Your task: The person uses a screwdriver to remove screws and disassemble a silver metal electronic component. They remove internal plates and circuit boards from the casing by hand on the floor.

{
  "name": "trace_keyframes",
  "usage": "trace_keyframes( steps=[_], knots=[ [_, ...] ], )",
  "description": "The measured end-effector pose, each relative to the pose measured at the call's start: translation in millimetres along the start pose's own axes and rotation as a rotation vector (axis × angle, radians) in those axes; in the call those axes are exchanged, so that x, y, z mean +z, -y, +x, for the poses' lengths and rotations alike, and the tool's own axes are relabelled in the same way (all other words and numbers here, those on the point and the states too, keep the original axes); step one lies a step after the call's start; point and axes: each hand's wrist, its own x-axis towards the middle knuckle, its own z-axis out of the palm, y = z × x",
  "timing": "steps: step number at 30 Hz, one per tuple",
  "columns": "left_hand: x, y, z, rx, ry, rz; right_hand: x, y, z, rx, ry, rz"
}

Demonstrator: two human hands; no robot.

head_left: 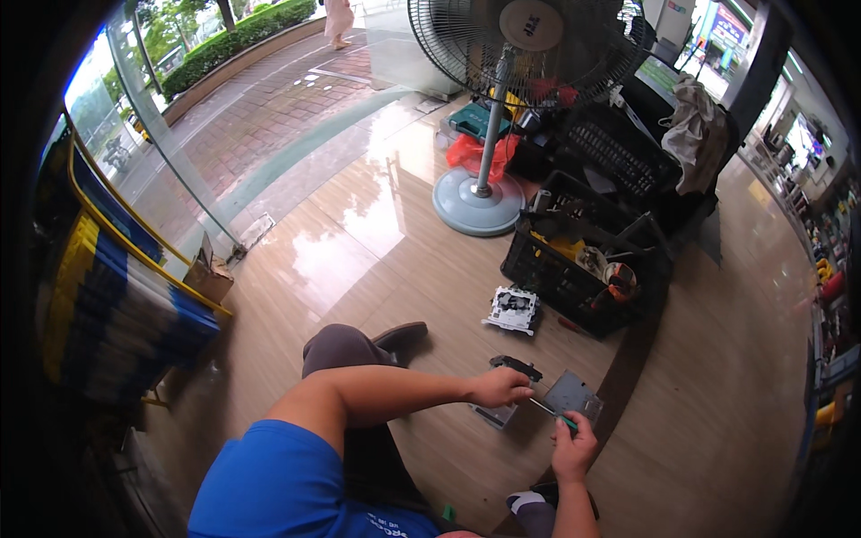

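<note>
My right hand (pixel 574 448) grips a screwdriver by its green handle (pixel 570 424), its thin metal shaft (pixel 543 407) pointing up and left toward my other hand. My left hand (pixel 502 387) is closed near the shaft's tip; whatever its fingers hold is too small to make out. Just beyond that hand lies a black plastic part (pixel 516 366) on the floor. A flat dark grey panel (pixel 574 393) rests right of the shaft. Partly hidden under my left wrist is another grey piece (pixel 495 415). Farther off sits a white and black mechanism (pixel 513 309).
A black crate (pixel 565 278) of tools stands beyond the mechanism. Behind it are a pedestal fan (pixel 480 202), a red bag (pixel 475 154) and a teal case (pixel 475 121). A blue and yellow rack (pixel 126 305) is at left, beside a glass door (pixel 166 134).
</note>
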Motion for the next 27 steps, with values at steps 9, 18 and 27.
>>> trace_keyframes(
  steps=[9,18,27],
  knots=[
    [0.4,-0.2,1.1,-0.018,-0.016,0.040,-0.3,-0.2,0.3,-0.008,0.007,-0.023],
    [0.3,7.1,1.6,0.013,-0.009,-0.003,0.0,0.5,0.2,0.027,-0.014,0.011],
    [-1.6,-1.4,2.2,-0.046,-0.025,0.005,-3.9,-1.8,0.6,0.000,0.009,0.044]
  ],
)
